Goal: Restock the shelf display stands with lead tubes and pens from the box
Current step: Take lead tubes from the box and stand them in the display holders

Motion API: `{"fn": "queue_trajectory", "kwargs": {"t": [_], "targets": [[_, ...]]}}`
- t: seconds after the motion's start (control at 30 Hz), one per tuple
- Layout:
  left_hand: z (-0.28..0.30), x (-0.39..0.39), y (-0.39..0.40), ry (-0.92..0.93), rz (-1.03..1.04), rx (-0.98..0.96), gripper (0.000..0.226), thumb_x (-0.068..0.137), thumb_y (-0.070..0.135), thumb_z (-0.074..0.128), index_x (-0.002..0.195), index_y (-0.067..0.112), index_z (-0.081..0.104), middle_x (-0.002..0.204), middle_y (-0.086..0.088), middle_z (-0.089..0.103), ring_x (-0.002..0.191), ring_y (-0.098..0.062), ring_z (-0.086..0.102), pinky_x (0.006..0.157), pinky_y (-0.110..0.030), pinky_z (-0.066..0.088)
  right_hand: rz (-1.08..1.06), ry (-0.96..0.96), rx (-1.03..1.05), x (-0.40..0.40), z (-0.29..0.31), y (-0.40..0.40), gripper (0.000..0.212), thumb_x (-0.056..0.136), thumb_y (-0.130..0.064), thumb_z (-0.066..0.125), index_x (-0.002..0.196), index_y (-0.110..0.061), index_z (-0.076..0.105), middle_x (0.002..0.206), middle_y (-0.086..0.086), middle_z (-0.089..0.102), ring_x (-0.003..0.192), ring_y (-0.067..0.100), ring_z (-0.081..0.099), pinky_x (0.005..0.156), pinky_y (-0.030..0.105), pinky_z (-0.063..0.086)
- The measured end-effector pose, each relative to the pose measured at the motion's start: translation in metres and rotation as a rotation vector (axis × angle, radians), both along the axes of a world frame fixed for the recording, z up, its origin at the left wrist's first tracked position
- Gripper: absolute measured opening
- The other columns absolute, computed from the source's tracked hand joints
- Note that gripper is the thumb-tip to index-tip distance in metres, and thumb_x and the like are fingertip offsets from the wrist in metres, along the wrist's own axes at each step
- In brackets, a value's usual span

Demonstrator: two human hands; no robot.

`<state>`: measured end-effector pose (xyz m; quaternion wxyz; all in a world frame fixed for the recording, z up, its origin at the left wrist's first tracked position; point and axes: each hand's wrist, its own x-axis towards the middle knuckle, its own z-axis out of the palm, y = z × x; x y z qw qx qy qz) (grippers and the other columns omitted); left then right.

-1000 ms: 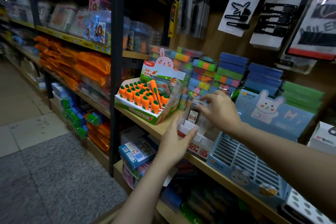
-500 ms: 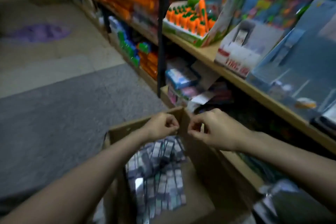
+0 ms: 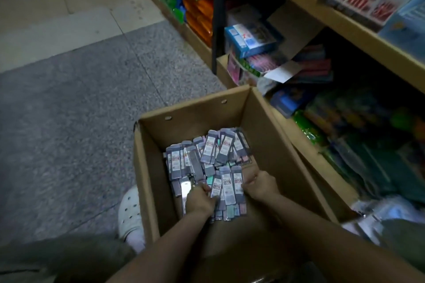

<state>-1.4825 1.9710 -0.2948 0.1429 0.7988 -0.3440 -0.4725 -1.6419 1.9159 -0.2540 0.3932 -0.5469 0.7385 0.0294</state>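
Flat grey lead tubes [image 3: 226, 187] (labelled)

A stationery shop: wooden shelves [image 3: 358, 30] crowded with packaged goods beyond the fingers, cardboard stock box [image 3: 190, 108] on the aisle floor [image 3: 69, 99].

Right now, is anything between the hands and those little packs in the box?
Nothing visible. Both the left hand and right hand are already in the open cardboard box, gathering lead tube packs.
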Motion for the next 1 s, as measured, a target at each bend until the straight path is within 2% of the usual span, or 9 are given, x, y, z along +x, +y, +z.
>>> {"fn": "queue_trajectory", "kwargs": {"t": [0.1, 0.2, 0.33, 0.5, 0.57, 0.67, 0.77, 0.9, 1.0], "targets": [[-0.008, -0.002, -0.004, -0.066, -0.016, -0.065, 0.036, 0.073, 0.023, 0.083, 0.086, 0.017, 0.050, 0.092, -0.007, 0.065, 0.085, -0.024, 0.061, 0.078, -0.029, 0.048, -0.054, 0.013, 0.034, -0.005, -0.029, 0.000, 0.028, 0.087, -0.028, 0.068, 0.105, -0.007, 0.068, 0.112, 0.011, 0.067, 0.105, 0.026, 0.061, 0.083, 0.025, 0.045], [-0.012, -0.006, -0.009, -0.159, -0.069, -0.136, 0.039, 0.070, 0.023, 0.085, 0.091, 0.014, 0.053, 0.089, -0.005, 0.062, 0.083, -0.024, 0.059, 0.074, -0.034, 0.050, -0.112, -0.047, 0.051, -0.002, -0.051, 0.004, 0.030, 0.086, -0.027, 0.069, 0.103, -0.002, 0.065, 0.112, 0.016, 0.066, 0.104, 0.030, 0.060, 0.086, 0.032, 0.047], [-0.016, -0.014, -0.013, -0.248, -0.097, -0.171, 0.047, 0.068, 0.025, 0.086, 0.101, 0.014, 0.056, 0.095, -0.003, 0.062, 0.088, -0.022, 0.059, 0.075, -0.035, 0.049, -0.148, -0.079, 0.043, 0.004, -0.067, 0.010, 0.034, 0.081, -0.028, 0.075, 0.107, -0.009, 0.062, 0.111, 0.010, 0.069, 0.103, 0.025, 0.063, 0.078, 0.027, 0.046], [-0.020, -0.018, -0.015, -0.289, -0.123, -0.143, 0.024, 0.077, 0.020, 0.079, 0.092, 0.014, 0.060, 0.101, -0.008, 0.062, 0.095, -0.026, 0.060, 0.083, -0.033, 0.048, -0.175, -0.058, 0.017, 0.002, -0.071, 0.007, 0.022, 0.083, -0.021, 0.075, 0.098, -0.011, 0.064, 0.108, 0.009, 0.070, 0.099, 0.023, 0.065, 0.072, 0.021, 0.040], [-0.021, -0.017, -0.013, -0.260, -0.070, -0.158, 0.014, 0.084, 0.015, 0.070, 0.087, 0.017, 0.056, 0.099, -0.008, 0.062, 0.094, -0.026, 0.059, 0.080, -0.032, 0.046, -0.203, -0.046, 0.007, -0.003, -0.069, 0.004, 0.018, 0.083, -0.018, 0.074, 0.094, -0.011, 0.061, 0.108, 0.011, 0.069, 0.100, 0.024, 0.064, 0.074, 0.023, 0.043], [-0.019, -0.013, -0.011, -0.148, 0.082, -0.143, 0.012, 0.091, 0.015, 0.062, 0.088, 0.016, 0.050, 0.083, -0.003, 0.058, 0.085, -0.027, 0.057, 0.071, -0.030, 0.039, -0.238, 0.003, 0.000, -0.010, -0.063, 0.003, 0.022, 0.085, -0.016, 0.072, 0.103, -0.007, 0.063, 0.111, 0.013, 0.068, 0.105, 0.028, 0.064, 0.082, 0.029, 0.049], [-0.016, -0.011, -0.008, 0.004, 0.239, -0.085, 0.023, 0.091, 0.014, 0.064, 0.081, 0.014, 0.043, 0.070, 0.002, 0.044, 0.073, -0.020, 0.048, 0.068, -0.027, 0.034, -0.133, 0.147, -0.014, -0.019, -0.056, 0.009, 0.022, 0.090, -0.018, 0.065, 0.110, -0.010, 0.061, 0.116, 0.012, 0.065, 0.110, 0.030, 0.062, 0.089, 0.035, 0.053], [-0.016, -0.014, -0.001, 0.143, 0.296, -0.079, 0.036, 0.089, 0.007, 0.065, 0.071, 0.017, 0.035, 0.066, -0.001, 0.033, 0.065, -0.019, 0.043, 0.066, -0.030, 0.042, -0.030, 0.230, 0.009, -0.021, -0.050, 0.018, 0.025, 0.096, -0.016, 0.056, 0.120, -0.011, 0.057, 0.123, 0.012, 0.062, 0.114, 0.030, 0.060, 0.093, 0.037, 0.052], [-0.019, -0.015, -0.003, 0.187, 0.334, -0.071, 0.035, 0.088, 0.006, 0.067, 0.072, 0.018, 0.038, 0.066, -0.001, 0.032, 0.065, -0.018, 0.038, 0.069, -0.032, 0.043, 0.068, 0.279, -0.106, -0.012, -0.045, 0.018, 0.035, 0.095, -0.023, 0.054, 0.128, -0.013, 0.051, 0.130, 0.010, 0.052, 0.117, 0.028, 0.056, 0.092, 0.034, 0.047]]}}
